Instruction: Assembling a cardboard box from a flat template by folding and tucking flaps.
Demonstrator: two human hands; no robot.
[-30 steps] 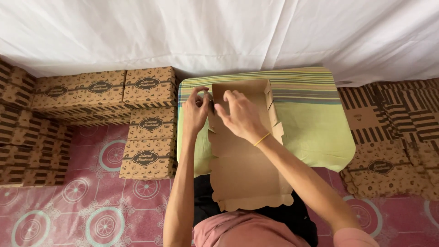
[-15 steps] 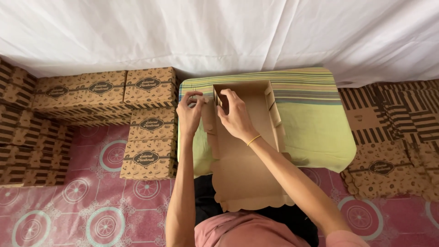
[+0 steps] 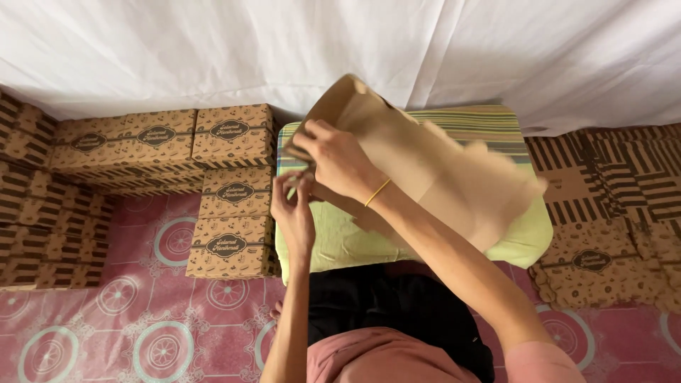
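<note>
1. The right hand point(image 3: 339, 159) grips the near corner of a half-folded brown cardboard box point(image 3: 425, 174), lifted and tilted above the green striped cushion point(image 3: 525, 237).
2. The left hand point(image 3: 293, 213) pinches the same corner from below.
3. Finished printed boxes point(image 3: 230, 191) are stacked left on the patterned floor mat point(image 3: 106, 312).

Cardboard box point(image 3: 433, 177) motion-blurred; left fingers point(image 3: 298, 186) perhaps pinching it.

Two hands point(image 3: 340, 159), one unfolded carton point(image 3: 425, 170), one cushion point(image 3: 528, 237).

Right hand point(image 3: 339, 157) above left hand point(image 3: 293, 211)
</note>
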